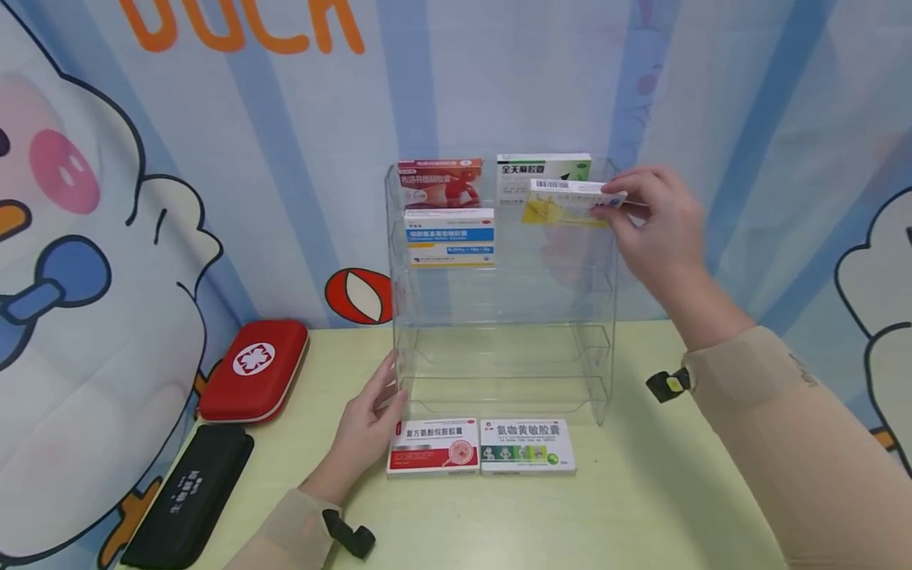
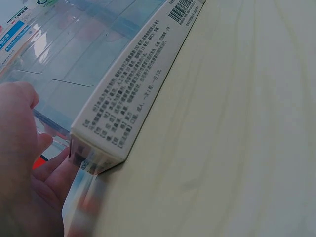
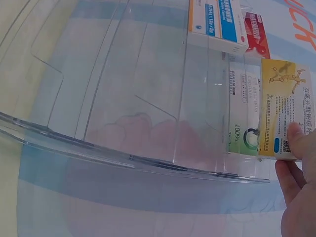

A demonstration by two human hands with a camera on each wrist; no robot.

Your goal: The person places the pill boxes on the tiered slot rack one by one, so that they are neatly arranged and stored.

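Observation:
My right hand pinches a yellow-and-white medicine box by its right end, between thumb and fingers. The box is tilted in front of the upper right of a clear tiered display rack; the right wrist view shows its yellow face. Behind it, a white-and-green box stands on the top tier, beside a red box. One tier lower on the left is a blue-and-white box. My left hand holds the rack's lower left side, thumb and fingers around the panel.
Two medicine boxes, one red-and-white and one green-and-white, lie side by side before the rack. A red case and a black zip case lie at the table's left. A printed cloth hangs behind.

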